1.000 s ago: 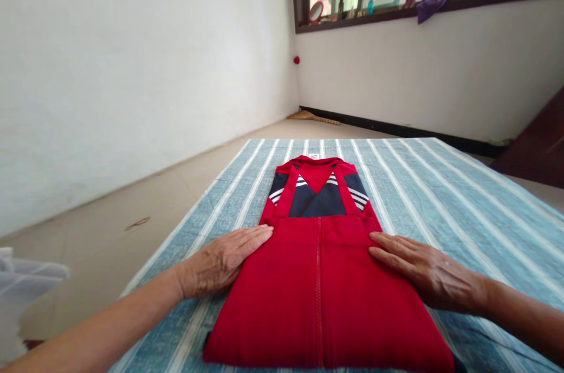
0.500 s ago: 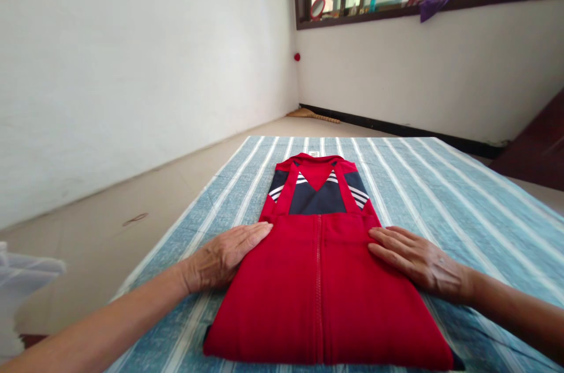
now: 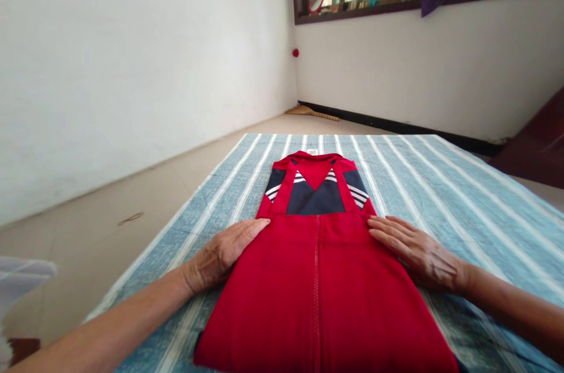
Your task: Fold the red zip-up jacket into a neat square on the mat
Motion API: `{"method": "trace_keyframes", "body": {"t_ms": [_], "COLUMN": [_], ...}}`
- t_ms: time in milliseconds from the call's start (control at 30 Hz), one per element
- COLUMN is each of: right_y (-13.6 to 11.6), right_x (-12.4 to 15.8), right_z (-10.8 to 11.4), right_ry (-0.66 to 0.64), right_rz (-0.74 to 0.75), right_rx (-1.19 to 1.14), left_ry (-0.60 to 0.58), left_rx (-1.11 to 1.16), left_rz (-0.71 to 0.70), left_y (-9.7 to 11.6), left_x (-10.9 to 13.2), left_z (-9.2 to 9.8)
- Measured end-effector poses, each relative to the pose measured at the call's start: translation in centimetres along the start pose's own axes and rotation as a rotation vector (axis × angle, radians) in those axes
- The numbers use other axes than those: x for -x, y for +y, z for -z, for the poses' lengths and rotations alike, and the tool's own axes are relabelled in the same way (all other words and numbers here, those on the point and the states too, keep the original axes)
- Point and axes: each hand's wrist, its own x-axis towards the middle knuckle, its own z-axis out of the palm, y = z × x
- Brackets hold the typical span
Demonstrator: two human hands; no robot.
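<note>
A red zip jacket (image 3: 282,285) with navy panels and white stripes lies folded on a blue-and-white striped cloth (image 3: 211,191). Its lower part is turned up over the body, with the zip running down the middle, and its collar points away from me. On the left edge of the folded part rests my left hand (image 3: 227,249), fingers stretched out and lying flat. My right hand (image 3: 416,252) lies on the opposite edge, its fingers also extended and slightly apart. Neither hand grips the fabric. The jacket's near edge runs out of view at the bottom.
White walls meet in a corner beyond the covered surface. A broom (image 3: 312,112) lies on the floor there. Along the window sill stand a round mirror (image 3: 316,2), bottles and a purple cloth (image 3: 436,0). Something whitish and translucent (image 3: 26,279) stands at lower left.
The view has shifted slightly, so the jacket's near edge now drops out at the bottom. Both hands stay on the jacket's sides, almost where they were.
</note>
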Motion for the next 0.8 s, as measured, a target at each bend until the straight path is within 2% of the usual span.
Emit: {"method": "trace_keyframes", "body": {"t_ms": [167,300,433,533,733,800], "right_y": [0.0,-0.1,0.0,0.0,-1.1,-1.8], "right_x": [-0.3,-1.1,-1.7,-1.9,-1.8,-1.7], "right_z": [-0.1,0.6,1.4,1.9,4.1,5.0], "right_ry": [-0.004,-0.047,-0.037,-0.036,-0.086,-0.086], "right_rz": [-0.006,-0.019,-0.04,-0.04,-0.128,-0.142], "right_rx": [-0.04,-0.127,-0.207,-0.265,-0.465,-0.516], "left_ry": [0.019,-0.06,-0.16,-0.181,-0.159,-0.183], "left_rx": [0.078,0.173,0.274,0.312,0.361,0.361], "left_rz": [0.056,0.089,0.206,0.269,0.171,0.195], "left_y": [-0.1,-0.6,-0.6,-0.3,1.1,1.8], "left_x": [-0.2,-0.4,-0.8,-1.0,-0.3,0.0], "left_z": [-0.3,0.0,1.0,1.7,2.8,3.2]}}
